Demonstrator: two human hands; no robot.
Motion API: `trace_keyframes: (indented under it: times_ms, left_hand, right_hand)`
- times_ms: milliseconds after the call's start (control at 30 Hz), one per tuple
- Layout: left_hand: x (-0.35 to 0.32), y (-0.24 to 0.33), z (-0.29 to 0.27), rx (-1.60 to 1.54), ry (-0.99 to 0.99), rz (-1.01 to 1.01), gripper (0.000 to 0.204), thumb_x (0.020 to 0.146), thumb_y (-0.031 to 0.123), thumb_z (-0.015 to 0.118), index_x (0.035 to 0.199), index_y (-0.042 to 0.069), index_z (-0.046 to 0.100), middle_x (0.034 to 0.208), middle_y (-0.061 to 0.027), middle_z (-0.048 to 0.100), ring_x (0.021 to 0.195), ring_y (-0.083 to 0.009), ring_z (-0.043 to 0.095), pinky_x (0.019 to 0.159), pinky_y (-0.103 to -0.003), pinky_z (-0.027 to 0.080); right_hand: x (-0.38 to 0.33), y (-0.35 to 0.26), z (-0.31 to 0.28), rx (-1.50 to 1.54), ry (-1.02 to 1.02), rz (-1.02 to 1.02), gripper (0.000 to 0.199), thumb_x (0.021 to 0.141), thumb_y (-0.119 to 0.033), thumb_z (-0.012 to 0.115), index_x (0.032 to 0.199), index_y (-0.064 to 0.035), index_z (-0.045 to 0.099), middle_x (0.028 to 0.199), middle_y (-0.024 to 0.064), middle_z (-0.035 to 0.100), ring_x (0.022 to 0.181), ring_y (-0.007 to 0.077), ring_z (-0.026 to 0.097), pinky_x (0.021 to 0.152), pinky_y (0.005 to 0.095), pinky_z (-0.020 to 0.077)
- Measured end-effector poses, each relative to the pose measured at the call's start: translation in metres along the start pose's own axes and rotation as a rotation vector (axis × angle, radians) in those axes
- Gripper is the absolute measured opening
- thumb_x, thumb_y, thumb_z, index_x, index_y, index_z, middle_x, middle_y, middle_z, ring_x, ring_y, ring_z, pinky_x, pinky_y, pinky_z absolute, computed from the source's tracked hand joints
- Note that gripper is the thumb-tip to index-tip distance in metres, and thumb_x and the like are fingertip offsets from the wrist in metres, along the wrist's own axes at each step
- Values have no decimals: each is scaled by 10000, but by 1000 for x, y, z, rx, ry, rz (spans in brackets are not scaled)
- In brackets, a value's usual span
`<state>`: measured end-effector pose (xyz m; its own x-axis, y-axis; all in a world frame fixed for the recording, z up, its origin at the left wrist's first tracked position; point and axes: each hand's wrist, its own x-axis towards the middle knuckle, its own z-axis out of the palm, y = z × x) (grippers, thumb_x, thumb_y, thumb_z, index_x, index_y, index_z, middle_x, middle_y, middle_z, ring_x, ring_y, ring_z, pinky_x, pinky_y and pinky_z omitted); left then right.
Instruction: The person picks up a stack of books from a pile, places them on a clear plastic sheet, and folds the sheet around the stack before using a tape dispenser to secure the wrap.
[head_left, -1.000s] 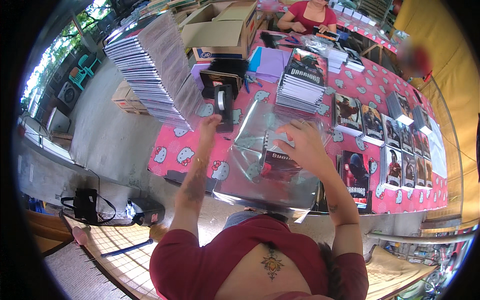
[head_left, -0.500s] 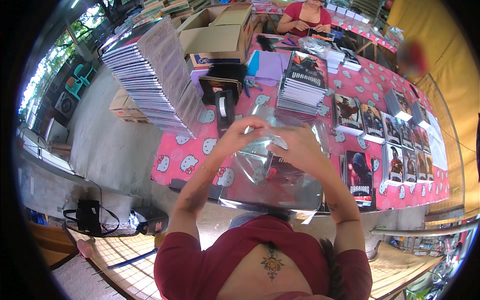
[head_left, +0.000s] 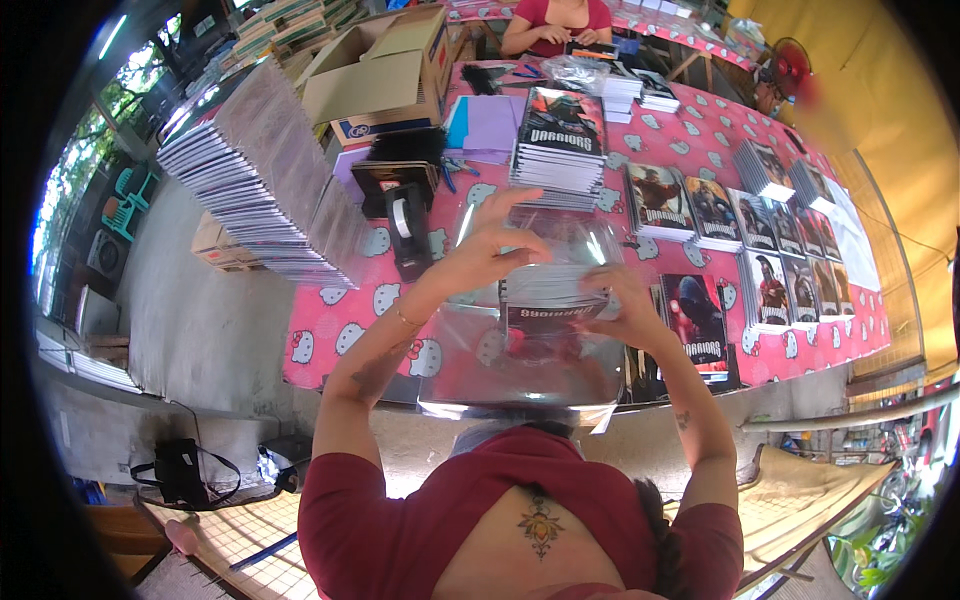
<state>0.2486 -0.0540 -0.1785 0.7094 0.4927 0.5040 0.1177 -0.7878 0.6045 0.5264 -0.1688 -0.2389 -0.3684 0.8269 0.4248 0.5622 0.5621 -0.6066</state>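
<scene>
We are at a pink tabletop (head_left: 308,322) printed with white cat heads; taking clock directions from the dark-covered book with white page edges (head_left: 548,318) directly before us, grey concrete floor (head_left: 190,345) spreads at nine and a yellow fabric curtain (head_left: 870,70) hangs at two. A co-worker in a dark red top (head_left: 560,18) sits far off at twelve. Clear, shiny plastic sheeting (head_left: 465,372) surrounds the book; we cannot tell which lies over which. Nearest at ten is a black tape dispenser (head_left: 407,235), then a tall, leaning stack of plastic-wrapped notebooks (head_left: 250,175); an open brown cardboard box (head_left: 375,95) stands at eleven. A white-edged book stack (head_left: 560,145) blocks twelve. Our left hand (head_left: 490,255), fingers spread, hovers over the book's ten-o'clock corner, visibly gripping nothing; our right hand (head_left: 628,305) half-curls at its three-o'clock edge, its grip unclear.
</scene>
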Motion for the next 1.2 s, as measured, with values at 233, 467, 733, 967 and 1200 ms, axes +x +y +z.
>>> trace_keyframes:
  times_ms: [233,467,733,967,1200]
  left_hand:
    - [5,-12,47,288,-30,82,223,777,206,796,987,265,750,1578,-125,263,1435,-398,227,1145,-569,162]
    - [10,-6,65,390,82,-194,738,760,291,826,1393,281,447,1563,-251,196,1425,-436,251,1136,-610,162]
    - [2,57,5,128,-60,-31,430,865,294,730,1225,71,655,1355,-148,557,1304,-268,475,1074,-433,369]
    - [-30,-41,38,-331,-243,-637,443,918,132,675,1338,33,574,1284,-73,627,1160,-136,564,978,-297,445]
    - [-17,-32,43,-580,-168,-439,533,942,163,672,1417,19,476,1280,-88,617,1193,-163,562,1010,-323,455]
  right_hand:
    - [6,-9,9,-172,-200,-54,630,741,-274,805,1336,-273,598,1614,144,221,1403,304,389,1173,591,176]
    - [8,-8,13,-13,-88,-32,558,798,-332,779,1308,-182,612,1562,197,274,1355,343,426,1141,533,262]
    - [82,14,5,327,-31,338,369,861,-269,726,1097,7,664,994,126,696,891,208,662,817,336,524]
    - [84,16,6,416,-40,330,223,915,-190,673,1069,-31,645,905,109,714,798,158,657,780,339,525]
    - [82,38,1,506,-110,88,779,834,-371,774,1451,-79,398,1473,162,436,1313,267,470,1079,420,386]
